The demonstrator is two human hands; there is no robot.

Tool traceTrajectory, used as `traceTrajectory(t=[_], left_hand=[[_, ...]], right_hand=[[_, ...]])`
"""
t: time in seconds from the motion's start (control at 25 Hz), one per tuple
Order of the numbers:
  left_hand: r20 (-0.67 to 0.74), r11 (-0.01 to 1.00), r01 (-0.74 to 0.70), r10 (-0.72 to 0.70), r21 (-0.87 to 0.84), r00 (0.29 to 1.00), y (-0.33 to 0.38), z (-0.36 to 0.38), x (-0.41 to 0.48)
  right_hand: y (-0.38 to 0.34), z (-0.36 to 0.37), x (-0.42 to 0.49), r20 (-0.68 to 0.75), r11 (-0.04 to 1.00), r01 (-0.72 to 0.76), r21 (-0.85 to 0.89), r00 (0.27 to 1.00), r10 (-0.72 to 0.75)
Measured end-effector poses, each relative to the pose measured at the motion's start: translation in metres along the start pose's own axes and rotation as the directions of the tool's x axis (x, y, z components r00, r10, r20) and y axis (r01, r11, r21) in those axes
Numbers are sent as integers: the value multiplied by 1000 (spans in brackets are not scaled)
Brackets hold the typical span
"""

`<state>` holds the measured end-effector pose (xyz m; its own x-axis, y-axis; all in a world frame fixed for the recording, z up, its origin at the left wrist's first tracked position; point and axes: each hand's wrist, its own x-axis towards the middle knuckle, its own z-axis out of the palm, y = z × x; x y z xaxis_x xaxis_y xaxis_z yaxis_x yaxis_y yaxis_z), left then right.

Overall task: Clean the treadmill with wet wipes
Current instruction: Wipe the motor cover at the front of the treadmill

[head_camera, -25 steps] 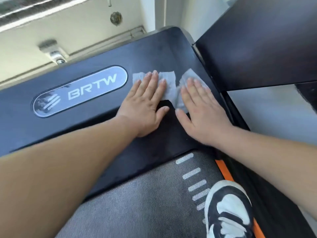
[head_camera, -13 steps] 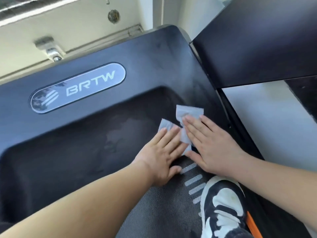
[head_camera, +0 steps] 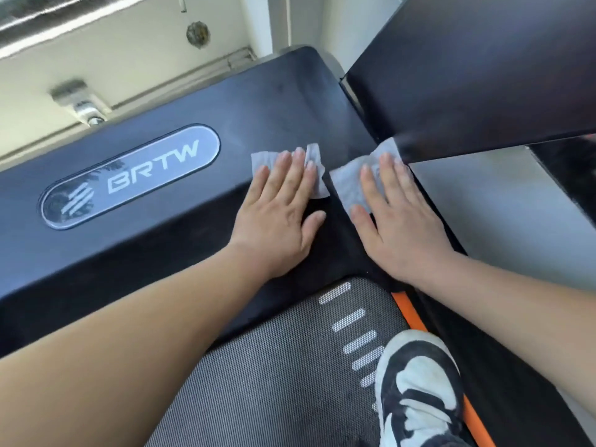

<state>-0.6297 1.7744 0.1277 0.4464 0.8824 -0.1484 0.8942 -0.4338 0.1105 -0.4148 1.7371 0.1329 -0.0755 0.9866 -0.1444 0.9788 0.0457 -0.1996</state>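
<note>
Pressing down on the black treadmill cover (head_camera: 193,101), I have one wet wipe under each hand. My left hand (head_camera: 277,217) lies flat in the middle of the picture, with its fingers straight and close together and the thumb out to the side. The left wipe (head_camera: 262,161) peeks out past my fingertips, toward the top of the picture. My right hand (head_camera: 396,227) lies flat just beside it, fingers straight and a little spread. The right wipe (head_camera: 348,185) shows under and beside those fingers. Its far corner sits right at the edge of the dark panel (head_camera: 467,69) in the upper right. The two wipes are near each other but do not touch.

The cover runs long from the left of the picture to the right. My right hand is at the right end, so I think the part left to clean lies to the left. My left hand is nearer to it. There, in the middle left, is a shiny oval badge (head_camera: 135,175) with the letters BRTW and three slanted stripes. I can read no other writing. Below my hands are the grey belt (head_camera: 274,382) and my shoe (head_camera: 419,388).
</note>
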Motion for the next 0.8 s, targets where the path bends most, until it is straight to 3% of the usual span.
traceTrajectory(t=[0.12,0.32,0.44,0.64,0.8], left_hand=[[71,991,70,-62,-115,996,10,-21,27],[201,982,122,-92,-143,975,21,-50,118],[206,976,152,-119,-154,971,34,-50,142],[59,993,-113,114,-26,992,68,-8,56],[59,972,-237,236,11,970,106,15,11]], right_hand=[[-6,-13,22,90,999,-9,43,996,5],[8,-2,5,-38,990,132,-40,990,-133],[18,3,-7,-43,988,154,-29,987,-155],[39,16,-50,9,994,103,39,995,-104],[63,10,-69,112,999,48,-18,993,-46]])
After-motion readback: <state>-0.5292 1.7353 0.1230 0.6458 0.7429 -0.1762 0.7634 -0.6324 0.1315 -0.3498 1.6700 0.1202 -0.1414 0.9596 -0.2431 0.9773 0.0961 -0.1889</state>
